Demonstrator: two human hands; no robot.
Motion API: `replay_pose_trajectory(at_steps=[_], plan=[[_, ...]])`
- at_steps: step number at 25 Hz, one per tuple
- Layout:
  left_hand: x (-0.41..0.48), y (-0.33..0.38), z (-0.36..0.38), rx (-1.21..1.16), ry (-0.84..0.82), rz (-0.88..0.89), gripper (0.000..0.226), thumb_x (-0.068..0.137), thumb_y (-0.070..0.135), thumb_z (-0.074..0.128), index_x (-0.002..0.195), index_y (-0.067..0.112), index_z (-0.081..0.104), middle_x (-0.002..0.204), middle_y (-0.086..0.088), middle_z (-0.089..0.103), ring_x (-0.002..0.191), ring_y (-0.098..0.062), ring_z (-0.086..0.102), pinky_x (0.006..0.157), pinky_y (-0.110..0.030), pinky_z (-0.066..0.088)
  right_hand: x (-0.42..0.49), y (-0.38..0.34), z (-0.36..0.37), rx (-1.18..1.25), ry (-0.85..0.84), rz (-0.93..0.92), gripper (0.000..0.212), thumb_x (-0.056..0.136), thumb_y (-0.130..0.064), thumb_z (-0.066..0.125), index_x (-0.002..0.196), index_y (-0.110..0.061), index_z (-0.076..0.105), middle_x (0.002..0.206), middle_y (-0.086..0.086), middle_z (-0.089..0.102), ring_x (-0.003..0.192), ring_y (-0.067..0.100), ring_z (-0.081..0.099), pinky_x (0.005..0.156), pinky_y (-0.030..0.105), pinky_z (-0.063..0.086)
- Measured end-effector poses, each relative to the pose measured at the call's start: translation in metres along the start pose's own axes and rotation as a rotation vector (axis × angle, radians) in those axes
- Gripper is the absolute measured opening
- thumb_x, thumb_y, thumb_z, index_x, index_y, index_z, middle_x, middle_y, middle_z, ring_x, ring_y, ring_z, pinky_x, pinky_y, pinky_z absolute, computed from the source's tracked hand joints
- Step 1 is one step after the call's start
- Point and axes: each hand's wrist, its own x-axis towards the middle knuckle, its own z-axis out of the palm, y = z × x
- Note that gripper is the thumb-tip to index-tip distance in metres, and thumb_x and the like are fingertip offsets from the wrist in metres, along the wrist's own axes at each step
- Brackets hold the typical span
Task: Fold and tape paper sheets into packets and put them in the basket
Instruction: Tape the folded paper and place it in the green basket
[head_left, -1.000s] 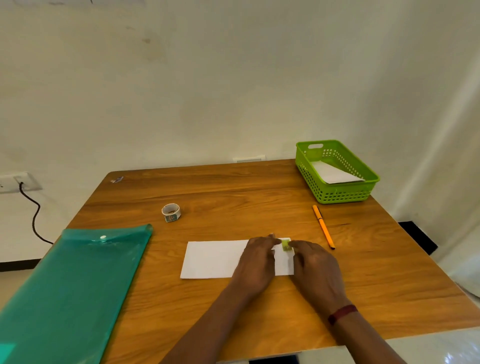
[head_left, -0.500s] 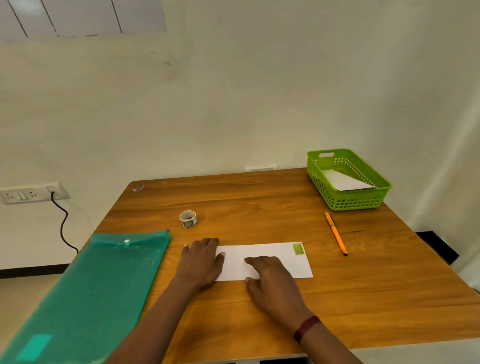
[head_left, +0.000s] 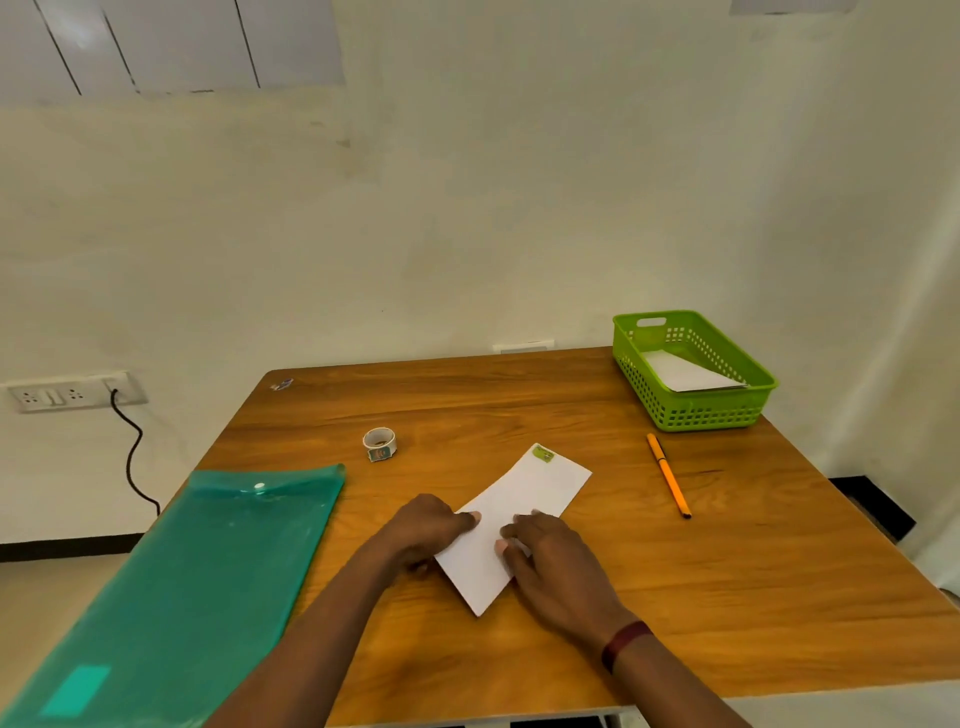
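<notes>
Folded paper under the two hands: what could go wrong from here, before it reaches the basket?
1. Only one piece of green tape shows, at the far end of the folded paper. The near end, under the left hand and the right hand, may spring open when lifted.
2. The orange pen lies between the paper and the green basket; a sliding move could push it toward the edge of the table.

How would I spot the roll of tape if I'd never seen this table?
Start at the wooden table, then the teal folder on its left. Beyond the folder's far right corner sits the tape roll: small, whitish, the only ring-shaped thing.
</notes>
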Motion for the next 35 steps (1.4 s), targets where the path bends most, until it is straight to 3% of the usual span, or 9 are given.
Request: replay_pose_trajectory(at_steps=[4, 9, 12, 14, 17, 20, 26, 31, 35], plan=[[-0.014, 0.011, 0.006, -0.197, -0.096, -0.008, 0.034, 0.098, 0.041, 0.054, 0.112, 0.011, 0.058, 0.086, -0.007, 0.062, 0.060, -0.014, 0.044, 0.043, -0.021, 0.032, -0.003, 0.009, -0.009, 0.204, 0.067, 0.101, 0.034, 0.097, -0.043, 0.048, 0.126, -0.028, 0.058, 0.135, -0.009, 0.055, 0.119, 0.004, 0.049, 0.097, 0.014, 0.036], [-0.017, 0.031, 0.019, -0.616, 0.004, 0.067, 0.019, 0.102, 0.032, 0.049, 0.111, 0.015, 0.054, 0.089, -0.010, 0.062, 0.053, -0.012, 0.042, 0.043, -0.022, 0.031, -0.005, 0.010, -0.030, 0.540, 0.309, 0.408, 0.020, 0.092, -0.028, 0.064, 0.111, -0.025, 0.063, 0.111, -0.001, 0.064, 0.089, 0.005, 0.061, 0.075, 0.021, 0.053], [-0.020, 0.051, 0.037, -0.691, 0.167, 0.143, 0.012, 0.103, 0.032, 0.046, 0.107, 0.022, 0.051, 0.097, -0.004, 0.064, 0.071, -0.017, 0.057, 0.051, -0.026, 0.041, -0.003, 0.000, -0.049, 1.080, 0.164, 0.673, 0.017, 0.097, -0.034, 0.057, 0.106, -0.021, 0.060, 0.087, 0.008, 0.066, 0.063, 0.016, 0.063, 0.053, 0.031, 0.056], [-0.020, 0.063, 0.053, -0.663, 0.271, 0.214, 0.016, 0.102, 0.035, 0.045, 0.110, 0.023, 0.052, 0.101, 0.000, 0.064, 0.085, -0.019, 0.063, 0.058, -0.029, 0.046, -0.001, 0.000, -0.059, 1.213, 0.091, 0.723, 0.020, 0.100, -0.035, 0.050, 0.108, -0.019, 0.058, 0.074, 0.011, 0.061, 0.051, 0.017, 0.057, 0.045, 0.028, 0.050], [-0.016, 0.078, 0.072, -0.620, 0.321, 0.345, 0.026, 0.101, 0.039, 0.046, 0.114, 0.021, 0.058, 0.107, 0.001, 0.067, 0.091, -0.018, 0.066, 0.057, -0.026, 0.047, 0.002, 0.009, -0.065, 1.154, 0.176, 0.731, 0.021, 0.102, -0.030, 0.046, 0.112, -0.015, 0.056, 0.074, 0.010, 0.058, 0.048, 0.016, 0.052, 0.042, 0.025, 0.045], [-0.012, 0.091, 0.081, -0.541, 0.230, 0.458, 0.028, 0.098, 0.042, 0.051, 0.115, 0.022, 0.061, 0.107, 0.000, 0.069, 0.086, -0.017, 0.067, 0.055, -0.024, 0.046, 0.005, 0.029, -0.073, 1.017, 0.328, 0.678, 0.019, 0.102, -0.026, 0.047, 0.114, -0.015, 0.057, 0.085, 0.010, 0.063, 0.050, 0.015, 0.052, 0.041, 0.024, 0.043], [-0.016, 0.116, 0.067, -0.686, -0.317, 0.378, 0.043, 0.086, 0.010, 0.073, 0.124, 0.013, 0.052, 0.103, -0.013, 0.067, 0.064, -0.017, 0.063, 0.062, -0.030, 0.054, 0.005, 0.079, -0.101, 0.662, 0.527, 0.492, 0.027, 0.100, -0.028, 0.050, 0.121, -0.017, 0.063, 0.105, 0.000, 0.069, 0.087, 0.015, 0.064, 0.059, 0.025, 0.047], [-0.008, 0.162, 0.075, -0.768, -0.262, 0.380, 0.054, 0.079, 0.000, 0.077, 0.125, 0.007, 0.049, 0.101, -0.017, 0.065, 0.071, -0.022, 0.068, 0.063, -0.031, 0.058, 0.024, 0.101, -0.147, 0.422, 0.637, 0.416, 0.024, 0.100, -0.028, 0.050, 0.109, -0.016, 0.069, 0.089, -0.002, 0.070, 0.077, 0.014, 0.062, 0.063, 0.039, 0.051], [0.011, 0.207, 0.091, -0.843, -0.173, 0.409, 0.054, 0.079, 0.002, 0.079, 0.124, 0.001, 0.050, 0.108, -0.020, 0.067, 0.073, -0.022, 0.071, 0.059, -0.027, 0.057, 0.052, 0.133, -0.183, 0.273, 0.657, 0.448, 0.028, 0.099, -0.033, 0.051, 0.102, -0.014, 0.072, 0.084, -0.001, 0.069, 0.075, 0.017, 0.062, 0.069, 0.041, 0.053]])
